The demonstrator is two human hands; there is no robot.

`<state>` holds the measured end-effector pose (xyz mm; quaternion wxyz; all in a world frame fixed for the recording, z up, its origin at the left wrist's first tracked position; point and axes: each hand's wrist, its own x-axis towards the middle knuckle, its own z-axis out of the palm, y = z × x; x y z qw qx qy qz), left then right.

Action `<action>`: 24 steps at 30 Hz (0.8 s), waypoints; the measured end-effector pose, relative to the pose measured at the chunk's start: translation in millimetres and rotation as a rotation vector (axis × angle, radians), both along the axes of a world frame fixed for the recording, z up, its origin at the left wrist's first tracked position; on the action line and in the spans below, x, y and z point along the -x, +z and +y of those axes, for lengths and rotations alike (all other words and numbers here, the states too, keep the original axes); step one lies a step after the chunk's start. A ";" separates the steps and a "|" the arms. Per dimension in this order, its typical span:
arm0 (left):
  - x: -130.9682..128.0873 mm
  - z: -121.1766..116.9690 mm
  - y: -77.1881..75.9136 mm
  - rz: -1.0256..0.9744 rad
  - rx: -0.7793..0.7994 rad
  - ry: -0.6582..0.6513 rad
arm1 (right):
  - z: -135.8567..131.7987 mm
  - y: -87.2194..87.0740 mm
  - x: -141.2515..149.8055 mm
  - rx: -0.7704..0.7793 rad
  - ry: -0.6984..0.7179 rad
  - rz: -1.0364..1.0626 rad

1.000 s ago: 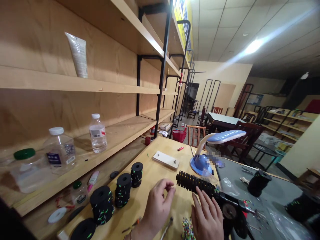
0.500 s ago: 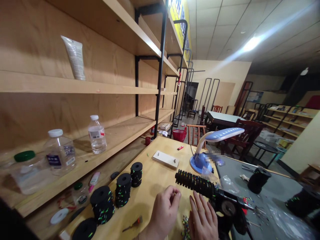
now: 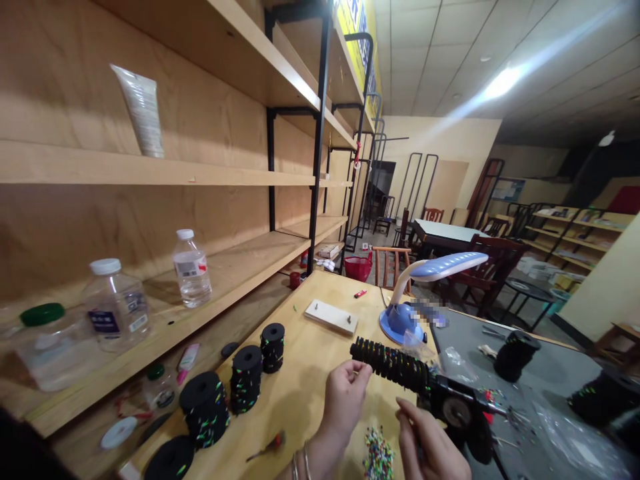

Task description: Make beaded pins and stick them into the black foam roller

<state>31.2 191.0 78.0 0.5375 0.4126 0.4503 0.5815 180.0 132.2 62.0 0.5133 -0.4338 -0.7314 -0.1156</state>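
My left hand [image 3: 346, 392] is closed in a pinch just under the near side of a black grooved roll [image 3: 390, 363] with coloured specks. Whatever is between its fingertips is too small to make out. The roll sits sideways on a black device with a round dial [image 3: 456, 412]. My right hand [image 3: 431, 437], lower and to the right, has thumb and forefinger drawn together; what they hold, if anything, cannot be seen. Between the hands lies a pile of tiny multicoloured bead-like pieces [image 3: 379, 455] on the wooden table [image 3: 305, 400].
Several black foam spools [image 3: 204, 408] line the table's left side, near a small brush [image 3: 270, 445]. Farther back are a white block with two pegs [image 3: 331, 317] and a blue desk lamp [image 3: 400, 323]. Wooden shelving [image 3: 240, 267] with bottles borders the left. Plastic bags [image 3: 575, 433] lie right.
My left hand has moved up to the roll, fingers pinched. My right hand has shifted right and down, its spread fingers now drawn together, uncovering more of the multicoloured pile.
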 end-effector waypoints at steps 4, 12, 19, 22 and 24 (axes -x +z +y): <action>2.3 1.6 -5.0 -0.079 0.040 -0.049 | 9.8 10.3 0.7 0.201 -0.025 0.170; 14.8 -11.5 -2.4 -0.217 0.104 -0.198 | 29.5 26.2 34.1 0.738 0.139 0.656; 21.4 -16.4 -4.1 -0.193 0.051 -0.240 | 41.6 32.1 60.1 0.826 0.221 0.872; 23.0 -18.7 -11.7 -0.162 0.030 -0.239 | 43.6 23.5 61.9 0.866 0.208 0.897; 23.8 -20.9 -16.4 -0.131 0.023 -0.222 | 43.9 17.4 62.4 0.877 0.195 0.917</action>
